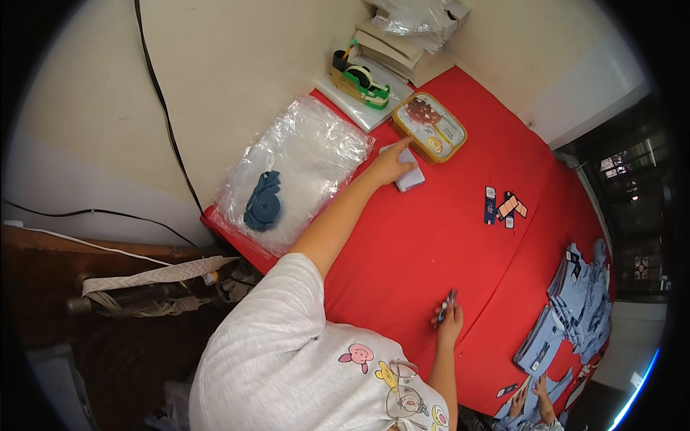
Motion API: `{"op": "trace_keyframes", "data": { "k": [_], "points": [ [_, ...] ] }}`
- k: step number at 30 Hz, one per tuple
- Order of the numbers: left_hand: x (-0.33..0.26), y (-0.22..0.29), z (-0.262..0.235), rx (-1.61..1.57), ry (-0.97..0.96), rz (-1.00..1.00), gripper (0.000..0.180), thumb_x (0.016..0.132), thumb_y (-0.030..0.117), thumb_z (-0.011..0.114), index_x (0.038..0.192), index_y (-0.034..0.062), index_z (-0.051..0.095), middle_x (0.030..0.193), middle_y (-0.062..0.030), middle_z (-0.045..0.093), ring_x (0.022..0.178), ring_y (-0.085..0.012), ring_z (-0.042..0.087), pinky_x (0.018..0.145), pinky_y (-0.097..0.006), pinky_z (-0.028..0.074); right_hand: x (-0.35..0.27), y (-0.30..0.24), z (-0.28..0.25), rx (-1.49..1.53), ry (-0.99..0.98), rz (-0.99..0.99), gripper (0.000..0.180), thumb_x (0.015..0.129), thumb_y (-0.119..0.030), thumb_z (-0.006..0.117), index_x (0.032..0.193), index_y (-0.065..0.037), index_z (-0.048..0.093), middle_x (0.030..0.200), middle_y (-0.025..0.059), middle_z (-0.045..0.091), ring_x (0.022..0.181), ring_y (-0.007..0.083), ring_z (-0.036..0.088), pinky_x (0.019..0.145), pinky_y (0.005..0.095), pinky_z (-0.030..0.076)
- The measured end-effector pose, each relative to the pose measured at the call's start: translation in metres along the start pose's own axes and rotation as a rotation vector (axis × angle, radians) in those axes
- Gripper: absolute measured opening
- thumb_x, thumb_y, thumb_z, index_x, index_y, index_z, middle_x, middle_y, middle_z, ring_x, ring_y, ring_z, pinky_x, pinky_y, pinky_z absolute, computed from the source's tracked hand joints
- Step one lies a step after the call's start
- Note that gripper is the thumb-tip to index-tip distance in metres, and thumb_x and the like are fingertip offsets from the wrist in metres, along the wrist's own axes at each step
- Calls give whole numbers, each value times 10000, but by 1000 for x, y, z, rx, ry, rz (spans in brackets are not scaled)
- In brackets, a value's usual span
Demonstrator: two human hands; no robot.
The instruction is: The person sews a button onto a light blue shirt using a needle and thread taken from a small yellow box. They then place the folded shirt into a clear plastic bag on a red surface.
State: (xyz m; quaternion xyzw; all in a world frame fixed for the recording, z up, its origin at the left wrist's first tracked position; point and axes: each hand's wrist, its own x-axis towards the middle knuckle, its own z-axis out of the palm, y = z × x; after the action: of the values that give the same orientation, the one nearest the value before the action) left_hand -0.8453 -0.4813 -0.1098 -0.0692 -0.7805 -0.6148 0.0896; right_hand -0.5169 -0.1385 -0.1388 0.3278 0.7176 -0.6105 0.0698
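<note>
My left hand [392, 164] reaches far across the red cloth. Its index finger is stretched toward the yellow-rimmed box, and its other fingers rest on a small pale stack [412, 179], perhaps of cards. Just beyond lies the box [433, 129] with a printed lid. Closer to me, my right hand [448, 323] is closed around a small bundle of dark tags [447, 304], seen edge-on. To the right of both hands, several dark navy tags [490, 207] lie beside peach-coloured labels [512, 208].
Clear plastic bags [309, 144] lie at the left with a rolled blue ribbon [262, 208] on top. A green tape dispenser [370, 93] stands at the back. Folded blue garments [543, 341] are stacked at the right, near another person's hands [539, 391].
</note>
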Motion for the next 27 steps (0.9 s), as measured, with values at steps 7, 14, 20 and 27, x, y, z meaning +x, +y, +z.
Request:
{"op": "trace_keyframes", "data": {
  "k": [7, 14, 20, 27],
  "points": [
    [-42, 3, -61, 121, 42, 80, 351, 887, 128, 706, 1227, 46, 675, 1378, -198, 597, 1345, -369, 508, 1118, -427, 405, 109, -100, 113, 129, -146, -124, 210, 1020, -86, 494, 1219, -25, 516, 926, 97, 663, 693, 174, 687, 492, 284, 514],
    [-172, 7, -140, 835, 226, -13, 620, 935, 310, 676, 1476, 73, 489, 1635, -188, 292, 1517, -427, 231, 1208, -592, 190, 186, -235, 199, 100, -154, -388, 245, 995, -36, 553, 1233, 19, 570, 921, 110, 673, 697, 165, 671, 549, 271, 545],
    [-188, -32, -142, 1011, 119, -105, 475, 1036, 324, 517, 1506, 257, 498, 1665, -141, 252, 1533, -411, 194, 1228, -570, 141, 208, -259, 236, -44, 91, -601, 308, 948, 1, 610, 1255, 12, 585, 1047, 129, 659, 826, 171, 661, 696, 273, 545],
    [-182, -8, -158, 448, 324, -372, 478, 1104, 423, 305, 1528, 277, 472, 1673, -108, 252, 1554, -346, 169, 1228, -577, 26, 77, -190, 193, -57, -275, -529, 302, 957, -39, 615, 1259, -18, 607, 1127, 73, 671, 938, 133, 653, 824, 294, 516]
  ]
}}
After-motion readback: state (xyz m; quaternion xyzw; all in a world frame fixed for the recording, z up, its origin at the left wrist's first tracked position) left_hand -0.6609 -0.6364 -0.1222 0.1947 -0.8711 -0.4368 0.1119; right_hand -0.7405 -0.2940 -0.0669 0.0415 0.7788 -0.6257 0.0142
